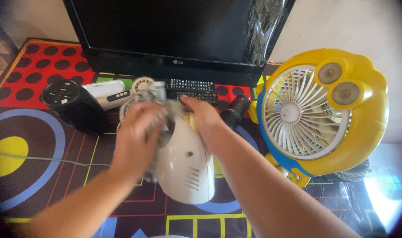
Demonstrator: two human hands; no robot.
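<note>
Seen from above, on a patterned surface [42, 150], a black cylinder speaker [73, 103] lies at the far left, with a white device [108, 93] just beside it. At centre, the left hand [137, 136] is clamped on a grey cloth [146, 99], pressing it against a white appliance [185, 163]. The right hand [205, 119] grips the top of that appliance. Behind the hands lie a black remote control [192, 88] and a dark television [174, 35]. A yellow and blue fan [320, 110] stands at the right.
</note>
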